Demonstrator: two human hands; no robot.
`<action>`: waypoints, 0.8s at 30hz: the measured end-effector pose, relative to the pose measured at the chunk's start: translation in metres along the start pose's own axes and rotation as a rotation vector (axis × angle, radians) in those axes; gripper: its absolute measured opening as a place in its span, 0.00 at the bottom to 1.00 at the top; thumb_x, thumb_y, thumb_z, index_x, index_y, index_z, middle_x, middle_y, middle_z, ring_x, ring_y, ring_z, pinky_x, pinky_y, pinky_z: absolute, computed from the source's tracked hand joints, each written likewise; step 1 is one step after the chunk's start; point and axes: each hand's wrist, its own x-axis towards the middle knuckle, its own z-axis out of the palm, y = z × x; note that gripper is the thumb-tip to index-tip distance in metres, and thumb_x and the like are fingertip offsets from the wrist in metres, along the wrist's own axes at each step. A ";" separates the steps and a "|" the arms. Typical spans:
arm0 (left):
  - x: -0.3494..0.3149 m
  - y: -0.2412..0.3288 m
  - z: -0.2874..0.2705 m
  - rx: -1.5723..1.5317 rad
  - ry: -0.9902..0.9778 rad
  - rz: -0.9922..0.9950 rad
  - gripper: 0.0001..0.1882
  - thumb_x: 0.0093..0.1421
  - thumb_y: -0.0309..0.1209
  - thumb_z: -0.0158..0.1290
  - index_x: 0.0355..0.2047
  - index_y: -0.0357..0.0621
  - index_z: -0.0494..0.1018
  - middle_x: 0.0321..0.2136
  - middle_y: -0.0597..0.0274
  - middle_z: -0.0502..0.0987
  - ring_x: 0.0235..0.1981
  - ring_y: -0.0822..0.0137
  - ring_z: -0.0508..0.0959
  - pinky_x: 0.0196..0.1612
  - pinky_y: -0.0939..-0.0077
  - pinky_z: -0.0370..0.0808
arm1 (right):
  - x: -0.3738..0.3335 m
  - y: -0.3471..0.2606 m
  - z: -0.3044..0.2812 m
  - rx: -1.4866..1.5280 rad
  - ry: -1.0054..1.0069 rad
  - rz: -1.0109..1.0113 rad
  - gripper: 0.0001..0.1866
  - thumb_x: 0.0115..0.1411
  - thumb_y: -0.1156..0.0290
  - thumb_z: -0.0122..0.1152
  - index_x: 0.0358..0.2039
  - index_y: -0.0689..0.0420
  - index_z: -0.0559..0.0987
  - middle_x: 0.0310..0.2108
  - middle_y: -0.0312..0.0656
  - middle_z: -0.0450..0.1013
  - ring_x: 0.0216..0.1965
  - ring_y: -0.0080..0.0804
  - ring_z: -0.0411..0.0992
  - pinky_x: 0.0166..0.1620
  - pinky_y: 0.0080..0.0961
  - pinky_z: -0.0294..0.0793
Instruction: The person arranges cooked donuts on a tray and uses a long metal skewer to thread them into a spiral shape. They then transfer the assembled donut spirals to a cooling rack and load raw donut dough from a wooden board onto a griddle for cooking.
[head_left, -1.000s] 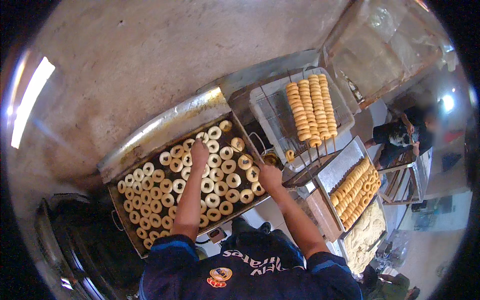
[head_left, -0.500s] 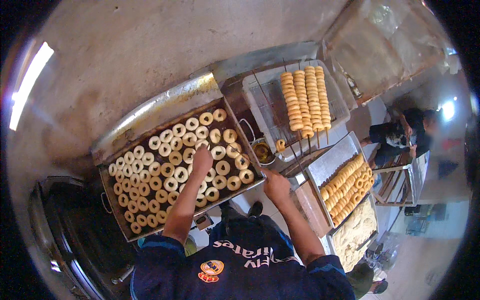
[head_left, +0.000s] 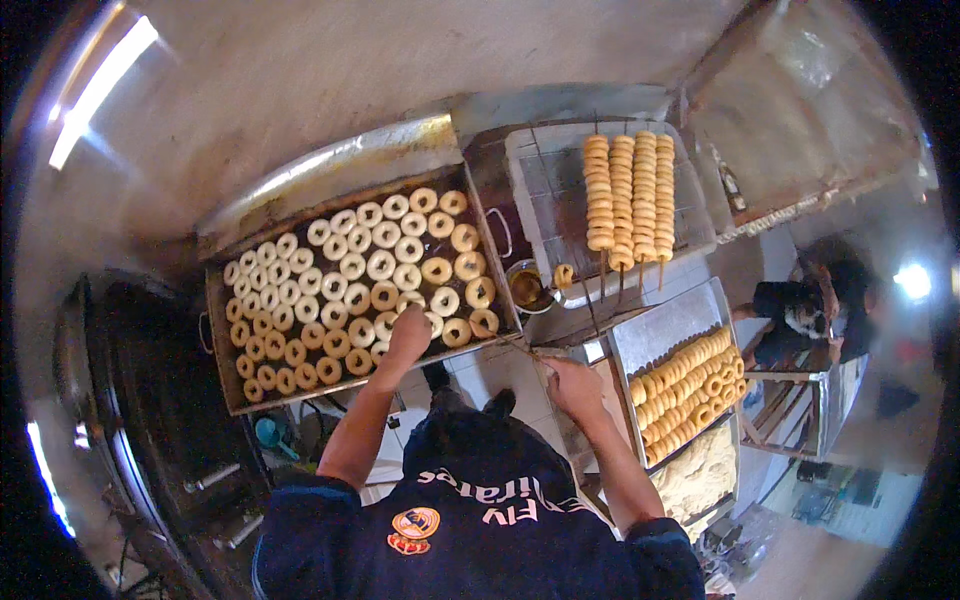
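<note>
Pale dough rings [head_left: 380, 265] fill a large rectangular metal pan [head_left: 300, 394] in front of me, some of them more golden toward its right end. My left hand [head_left: 407, 340] reaches over the near edge with its fingers drawn together at one ring; its fingertips are partly hidden. Off the pan's near right corner, my right hand [head_left: 575, 387] is closed on a thin stick [head_left: 518, 346]. The stick slants from that hand toward a ring at the corner; whether it touches the ring I cannot tell.
Stacks of browned rings [head_left: 622, 200] on rods lie over a plastic crate [head_left: 530, 175]. A small pot [head_left: 527, 285] stands between crate and pan. On my right are a tray of rings [head_left: 685, 385] and a slab of dough [head_left: 695, 470]. Another person [head_left: 815, 300] works farther right.
My view has shifted. My left hand has come nearer the pan's front edge. My right hand has drawn away from the pan's corner, and the thin stick now shows.
</note>
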 end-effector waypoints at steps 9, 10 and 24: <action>0.069 -0.027 -0.051 -0.039 0.280 -0.150 0.15 0.66 0.29 0.50 0.46 0.27 0.75 0.38 0.30 0.80 0.42 0.35 0.82 0.46 0.44 0.79 | 0.079 -0.055 -0.007 0.073 0.127 -0.009 0.24 0.62 0.71 0.58 0.59 0.40 0.81 0.38 0.51 0.80 0.34 0.54 0.82 0.37 0.51 0.82; 0.080 -0.039 -0.048 -0.014 0.174 -0.226 0.14 0.66 0.30 0.50 0.43 0.28 0.75 0.37 0.30 0.81 0.43 0.36 0.82 0.46 0.44 0.79 | 0.099 -0.059 0.004 0.056 0.145 -0.041 0.25 0.62 0.71 0.57 0.60 0.39 0.80 0.38 0.51 0.80 0.34 0.54 0.82 0.37 0.52 0.83; 0.168 -0.067 -0.078 0.077 0.016 -0.092 0.15 0.69 0.30 0.49 0.45 0.28 0.76 0.43 0.34 0.81 0.46 0.40 0.83 0.50 0.47 0.81 | 0.162 -0.099 -0.033 0.035 0.068 0.081 0.25 0.61 0.69 0.57 0.59 0.38 0.81 0.41 0.51 0.82 0.38 0.54 0.82 0.41 0.51 0.83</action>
